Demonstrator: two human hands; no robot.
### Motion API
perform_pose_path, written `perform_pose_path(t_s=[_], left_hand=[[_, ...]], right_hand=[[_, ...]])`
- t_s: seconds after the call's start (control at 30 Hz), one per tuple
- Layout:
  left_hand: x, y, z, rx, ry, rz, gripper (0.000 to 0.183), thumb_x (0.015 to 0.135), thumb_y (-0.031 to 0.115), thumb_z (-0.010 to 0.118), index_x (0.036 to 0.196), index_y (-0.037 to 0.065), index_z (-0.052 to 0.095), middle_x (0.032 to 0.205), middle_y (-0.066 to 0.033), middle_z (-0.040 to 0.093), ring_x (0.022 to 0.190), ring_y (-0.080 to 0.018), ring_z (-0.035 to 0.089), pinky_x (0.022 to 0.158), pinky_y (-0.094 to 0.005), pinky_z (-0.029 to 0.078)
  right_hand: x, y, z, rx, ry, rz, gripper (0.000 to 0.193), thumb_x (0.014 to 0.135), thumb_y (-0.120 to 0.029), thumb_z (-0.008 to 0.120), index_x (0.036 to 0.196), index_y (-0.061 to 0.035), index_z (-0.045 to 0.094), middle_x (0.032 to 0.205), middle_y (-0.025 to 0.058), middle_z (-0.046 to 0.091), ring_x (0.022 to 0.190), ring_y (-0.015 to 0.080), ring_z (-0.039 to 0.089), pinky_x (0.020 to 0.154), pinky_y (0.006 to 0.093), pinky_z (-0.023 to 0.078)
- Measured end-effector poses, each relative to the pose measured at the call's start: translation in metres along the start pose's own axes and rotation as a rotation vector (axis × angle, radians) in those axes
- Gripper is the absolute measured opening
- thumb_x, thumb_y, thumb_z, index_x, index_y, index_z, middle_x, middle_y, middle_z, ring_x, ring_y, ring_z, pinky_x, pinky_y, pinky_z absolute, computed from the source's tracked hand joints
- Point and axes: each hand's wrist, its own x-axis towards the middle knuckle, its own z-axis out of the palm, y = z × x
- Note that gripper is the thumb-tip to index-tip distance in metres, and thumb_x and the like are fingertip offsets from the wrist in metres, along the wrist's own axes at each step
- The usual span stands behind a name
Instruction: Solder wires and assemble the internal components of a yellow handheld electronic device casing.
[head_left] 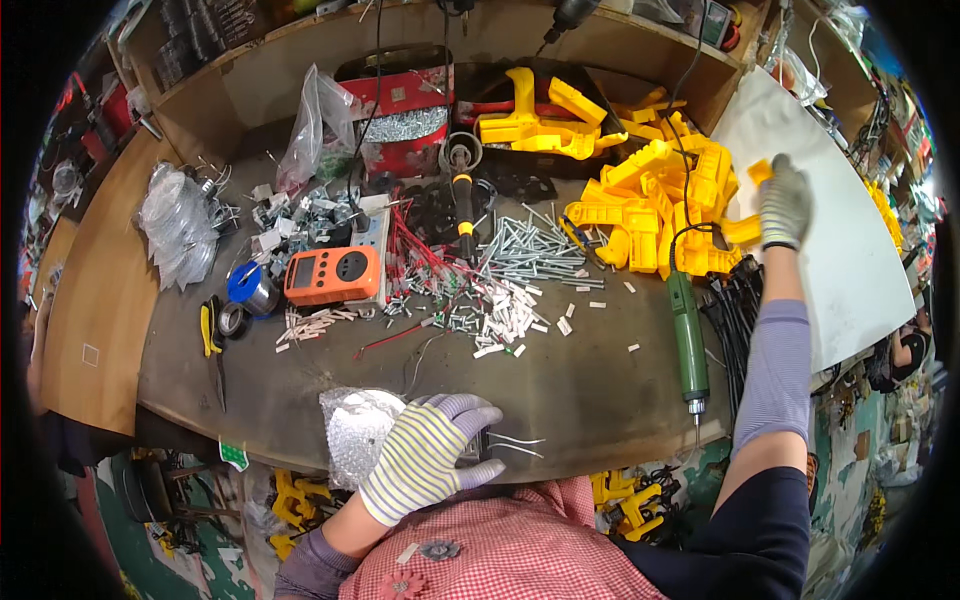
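Note:
My left hand (pixel 430 450), in a striped glove, lies at the table's front edge. Its fingers and thumb curl round a small grey part (pixel 472 450) with two white wires (pixel 515 446), mostly hidden under the glove. Touching that hand on its left is a round white item in bubble wrap (pixel 358 430). My right hand (pixel 787 207), also gloved, is stretched out to the far right, over the edge of a white sheet. A small yellow plastic part (pixel 761 172) shows at its fingers, and another yellow piece (pixel 742 231) lies beside the palm. The fingers are slightly blurred.
A heap of yellow plastic housings (pixel 670 200) stands left of my right hand. A green electric screwdriver (pixel 688 340) hangs by its cord near black cables (pixel 733 320). Mid-table are long screws (pixel 530 250), white pieces (pixel 510 310), an orange meter (pixel 333 274) and yellow-handled pliers (pixel 212 340).

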Motion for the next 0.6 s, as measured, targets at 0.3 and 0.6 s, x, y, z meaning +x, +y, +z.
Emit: perform_pose_path(t_s=[0.3,0.6], left_hand=[[0.018,0.016,-0.016,-0.177,0.236,0.033,0.074,0.068,0.033,0.085,0.13,0.003,0.059,0.13,-0.016,0.059,0.117,-0.037,0.058,0.102,-0.0463,0.046],[0.046,0.009,-0.028,-0.415,0.185,0.303,0.036,0.076,0.019,0.082,0.103,0.008,0.06,0.126,-0.0159,0.063,0.123,-0.0415,0.057,0.102,-0.0488,0.047]], right_hand=[[-0.11,-0.062,-0.141,1.043,-0.597,-0.069,0.028,0.084,-0.002,0.064,0.112,-0.0059,0.07,0.1,0.0106,0.073,0.091,0.0178,0.069,0.082,0.03,0.053],[-0.194,-0.186,-0.127,1.408,-1.452,-0.569,0.027,0.082,-0.018,0.078,0.101,-0.0021,0.069,0.09,0.0101,0.071,0.085,0.0164,0.067,0.079,0.0318,0.054]])
